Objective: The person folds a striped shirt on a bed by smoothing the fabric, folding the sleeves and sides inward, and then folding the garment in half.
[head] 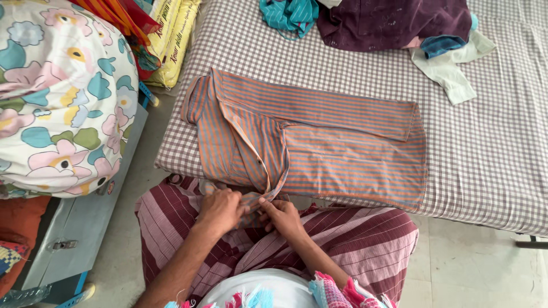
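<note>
- Both hands are bunched together at the near edge of the bed. The left hand has its fingers curled shut around the bottom corner of the striped shirt, and the right hand is pinching the same hem just beside it, fingertips closed on the cloth.
- The shirt lies flat right beyond the fingers, orange and blue-grey stripes, one sleeve folded across the top, button placket running diagonally down toward the hands. It sits on the checked bedsheet, with its near edge at the mattress edge.
- Looks like thin woven cotton to me: light, floppy, no stiffness apart from the collar and placket. I'd guess it creases easily and slides a bit on the sheet, so the hem corners or the shoulder seams are the sensible spots to grab.
- Under the wrists is the person's maroon striped wrap.
- Well beyond the shirt, a heap of loose clothes, purple, teal and pale green.
- Far out to the left of the hands, a flowery bundle, and past it a flat yellow plastic packet with dark print, propped against the bed corner.
</note>
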